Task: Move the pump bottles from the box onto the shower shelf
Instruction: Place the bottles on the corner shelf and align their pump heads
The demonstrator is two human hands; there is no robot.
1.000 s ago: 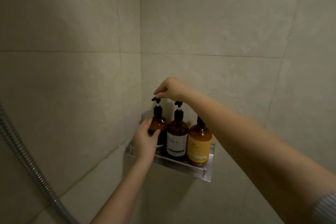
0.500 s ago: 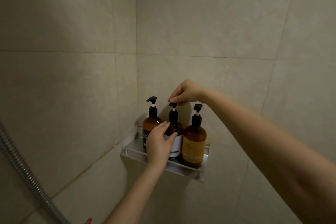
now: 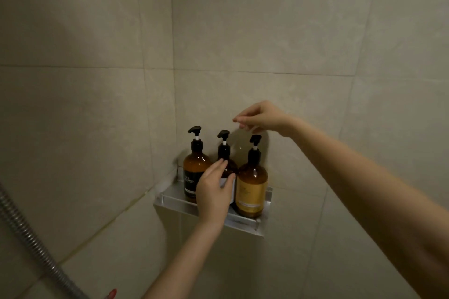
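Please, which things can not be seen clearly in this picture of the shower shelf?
- Head view: the middle bottle has its label and body mostly hidden by the left hand.
- Head view: print on the left bottle and the right bottle is too small and dim to read.
- Head view: the box is out of frame.
- Head view: a red object is cut off by the bottom edge.

On the silver metal corner shelf (image 3: 170, 198), three amber pump bottles (image 3: 251, 187) stand side by side; the left hand (image 3: 213, 194) lies before the middle one.
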